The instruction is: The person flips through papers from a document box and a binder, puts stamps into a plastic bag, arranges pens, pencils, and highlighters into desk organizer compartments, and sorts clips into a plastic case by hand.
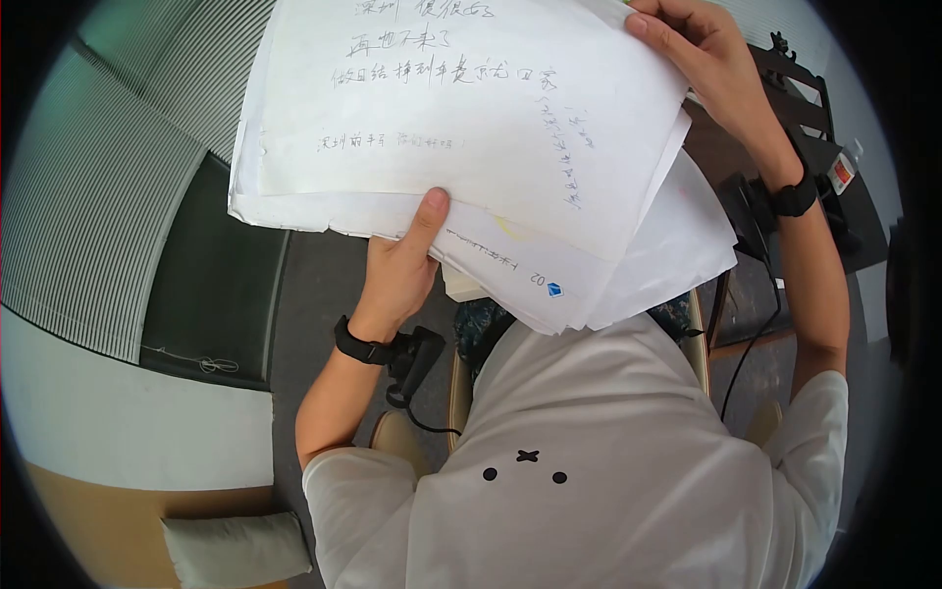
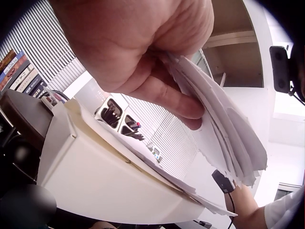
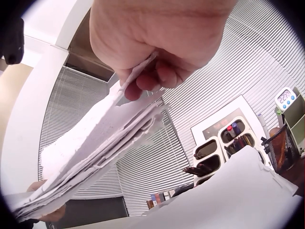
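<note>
A thick stack of white paper sheets (image 1: pixel 422 128) is raised before the person, its top sheet bearing handwritten lines. The left hand (image 1: pixel 400 270) grips the stack's near edge, thumb on top; in the left wrist view its fingers curl beneath the sheets (image 2: pixel 221 126). At the far right corner the right hand (image 1: pixel 702 64) pinches the paper between thumb and fingers. From the right wrist view, that hand (image 3: pixel 162 36) holds the upper sheets (image 3: pixel 78 138), with a gap between them and the rest of the stack. Some lower sheets (image 1: pixel 677 240) fan out to the right.
More white paper (image 3: pixel 238 186) lies below the hands, near a pen organizer (image 3: pixel 208 157), a mesh pen cup (image 3: pixel 281 148) and a digital timer (image 3: pixel 286 98). Books (image 2: pixel 21 74) stand to one side. A bottle (image 1: pixel 844 167) is on the dark desk; a cushion (image 1: pixel 235 548) lies lower left.
</note>
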Demonstrator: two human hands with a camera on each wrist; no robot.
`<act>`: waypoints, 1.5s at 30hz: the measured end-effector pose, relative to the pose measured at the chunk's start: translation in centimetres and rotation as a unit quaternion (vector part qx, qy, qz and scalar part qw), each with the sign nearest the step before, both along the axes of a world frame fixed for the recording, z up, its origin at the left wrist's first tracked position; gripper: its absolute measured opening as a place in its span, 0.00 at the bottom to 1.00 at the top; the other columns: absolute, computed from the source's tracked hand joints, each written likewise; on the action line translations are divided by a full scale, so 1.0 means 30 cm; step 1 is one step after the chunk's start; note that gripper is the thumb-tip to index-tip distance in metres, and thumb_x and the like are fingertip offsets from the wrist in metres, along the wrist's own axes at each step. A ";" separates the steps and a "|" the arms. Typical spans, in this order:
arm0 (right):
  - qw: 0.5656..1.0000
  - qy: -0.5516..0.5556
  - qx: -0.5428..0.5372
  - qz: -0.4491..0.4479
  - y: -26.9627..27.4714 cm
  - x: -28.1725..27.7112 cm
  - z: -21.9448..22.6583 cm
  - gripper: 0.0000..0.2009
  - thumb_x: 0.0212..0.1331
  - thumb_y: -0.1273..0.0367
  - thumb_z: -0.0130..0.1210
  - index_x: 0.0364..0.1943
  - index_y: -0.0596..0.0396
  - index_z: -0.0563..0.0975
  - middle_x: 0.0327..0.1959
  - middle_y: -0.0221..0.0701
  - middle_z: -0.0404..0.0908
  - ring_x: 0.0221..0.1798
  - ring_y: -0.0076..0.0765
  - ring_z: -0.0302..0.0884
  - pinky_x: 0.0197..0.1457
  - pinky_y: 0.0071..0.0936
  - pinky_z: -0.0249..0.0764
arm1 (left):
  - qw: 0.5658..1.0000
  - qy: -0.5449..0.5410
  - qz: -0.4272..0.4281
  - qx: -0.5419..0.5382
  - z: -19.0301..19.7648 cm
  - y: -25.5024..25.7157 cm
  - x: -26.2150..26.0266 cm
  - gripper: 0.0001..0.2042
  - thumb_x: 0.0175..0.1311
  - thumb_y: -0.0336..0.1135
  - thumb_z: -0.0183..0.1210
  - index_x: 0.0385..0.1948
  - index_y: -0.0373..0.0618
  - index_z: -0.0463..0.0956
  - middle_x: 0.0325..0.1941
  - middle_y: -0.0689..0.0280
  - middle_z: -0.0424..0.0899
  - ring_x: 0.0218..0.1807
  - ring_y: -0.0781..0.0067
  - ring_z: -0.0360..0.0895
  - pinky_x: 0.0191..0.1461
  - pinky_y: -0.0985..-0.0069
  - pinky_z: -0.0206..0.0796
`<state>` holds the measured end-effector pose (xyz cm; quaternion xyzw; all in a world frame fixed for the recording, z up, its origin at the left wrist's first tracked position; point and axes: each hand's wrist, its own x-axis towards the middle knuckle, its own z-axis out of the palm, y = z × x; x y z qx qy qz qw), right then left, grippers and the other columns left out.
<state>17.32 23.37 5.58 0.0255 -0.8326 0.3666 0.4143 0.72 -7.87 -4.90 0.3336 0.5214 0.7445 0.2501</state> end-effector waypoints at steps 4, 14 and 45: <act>0.999 -0.044 -0.009 0.012 0.021 0.007 0.004 0.10 0.72 0.71 0.61 0.45 0.65 0.87 0.32 0.30 0.87 0.31 0.20 0.80 0.36 0.21 0.77 | 1.000 0.009 -0.010 0.004 0.007 -0.007 -0.008 0.26 0.78 0.39 0.63 0.72 0.39 0.68 0.71 0.60 0.77 0.69 0.66 0.76 0.72 0.64 0.71; 0.965 -0.213 -0.126 0.085 -0.136 0.226 -0.123 0.18 0.68 0.76 0.63 0.60 0.66 0.77 0.35 0.29 0.90 0.33 0.13 0.82 0.37 0.15 0.74 | 0.997 0.070 -0.032 -0.017 0.062 -0.020 -0.050 0.29 0.77 0.40 0.64 0.73 0.34 0.67 0.67 0.55 0.81 0.64 0.62 0.83 0.67 0.65 0.78; 0.927 -0.306 -0.174 0.127 -0.152 0.251 -0.188 0.13 0.71 0.69 0.66 0.50 0.68 0.84 0.26 0.30 0.86 0.16 0.13 0.69 0.19 0.14 0.60 | 0.970 0.216 0.026 -0.106 0.065 -0.064 -0.139 0.33 0.71 0.53 0.68 0.67 0.34 0.76 0.56 0.49 0.88 0.52 0.59 0.91 0.53 0.65 0.86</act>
